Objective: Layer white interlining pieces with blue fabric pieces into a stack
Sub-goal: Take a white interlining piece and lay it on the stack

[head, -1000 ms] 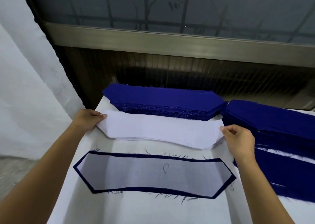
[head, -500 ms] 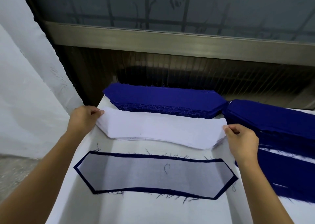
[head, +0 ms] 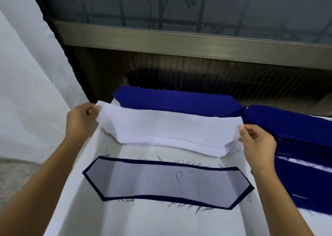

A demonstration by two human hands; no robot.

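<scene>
**White interlining piece held at both ends**

- White interlining piece [head: 170, 126]: centre of frame, stretched between both hands over the white interlining pile [head: 179, 144].
- Left hand [head: 80, 120]: centre left. Thumb and fingers pinch the piece's left end, which is raised off the pile.
- Right hand [head: 256, 142]: centre right. Thumb and fingers pinch the right end.
- Layered stack [head: 167, 183]: lower centre. White interlining lies on top, with a blue fabric border showing all round.
- Blue fabric pile [head: 176, 102]: upper centre, just behind the white pile.
- Second blue pile [head: 291, 128]: right edge.
- White table [head: 143, 221]: bears all of these.
</scene>
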